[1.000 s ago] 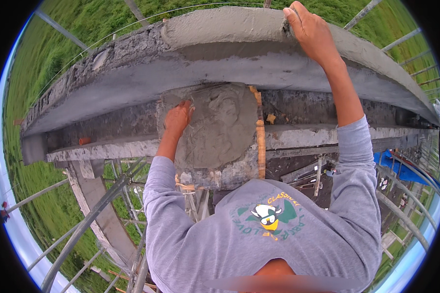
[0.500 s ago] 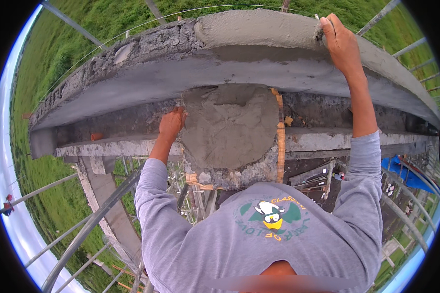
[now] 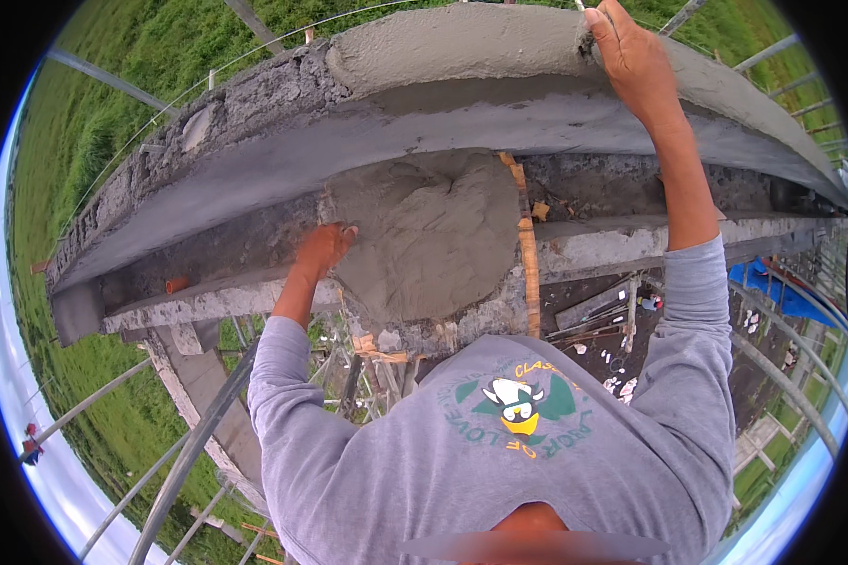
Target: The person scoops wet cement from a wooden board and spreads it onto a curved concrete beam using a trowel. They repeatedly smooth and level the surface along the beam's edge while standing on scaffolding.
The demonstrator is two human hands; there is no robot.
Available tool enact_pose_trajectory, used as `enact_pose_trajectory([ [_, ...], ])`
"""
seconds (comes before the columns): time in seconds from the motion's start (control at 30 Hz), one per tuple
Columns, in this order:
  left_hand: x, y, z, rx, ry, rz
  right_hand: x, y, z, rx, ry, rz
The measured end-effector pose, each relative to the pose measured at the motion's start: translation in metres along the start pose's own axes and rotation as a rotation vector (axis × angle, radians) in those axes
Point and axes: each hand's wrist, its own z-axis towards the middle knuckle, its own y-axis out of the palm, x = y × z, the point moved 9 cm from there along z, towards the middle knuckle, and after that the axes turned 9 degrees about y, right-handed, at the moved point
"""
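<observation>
An outdoor building site: scaffold poles [image 3: 195, 452], wet mortar [image 3: 424, 245] on a board [image 3: 481, 315], rough-edged concrete wall [image 3: 245, 165], grass [image 3: 52, 193] beyond.

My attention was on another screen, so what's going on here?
A person is working with wet-looking grey mortar by a curved concrete wall. The right hand is up at the wall's top edge, closed around a small object that is mostly hidden. The left hand is at the left edge of the mortar, which lies spread on a board; whether it holds anything is unclear. The wall's top is rough at the left and smooth further right.
</observation>
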Motion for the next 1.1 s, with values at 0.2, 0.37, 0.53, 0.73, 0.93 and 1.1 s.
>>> enact_pose_trajectory([
  [0.2, 0.052, 0.089, 0.052, -0.140, -0.079, -0.498, 0.012, 0.010, 0.000, -0.147, 0.126, 0.035],
  [0.37, 0.059, 0.088, 0.023, -0.190, -0.165, -0.592, 0.006, 0.006, 0.001, -0.073, 0.016, 0.082],
  [0.53, 0.081, 0.023, -0.014, -0.119, 0.014, -0.456, 0.016, 0.012, -0.003, -0.046, 0.021, 0.116],
  [0.73, 0.108, -0.137, -0.072, -0.265, 0.074, -0.325, 0.021, 0.018, -0.004, -0.072, 0.070, 0.134],
  [0.93, 0.143, -0.304, -0.106, -0.162, 0.146, -0.169, 0.021, 0.016, -0.004, -0.099, 0.148, 0.068],
  [1.1, 0.172, -0.394, -0.097, 0.364, 0.315, 0.419, 0.013, 0.008, -0.004, -0.035, 0.122, 0.071],
])
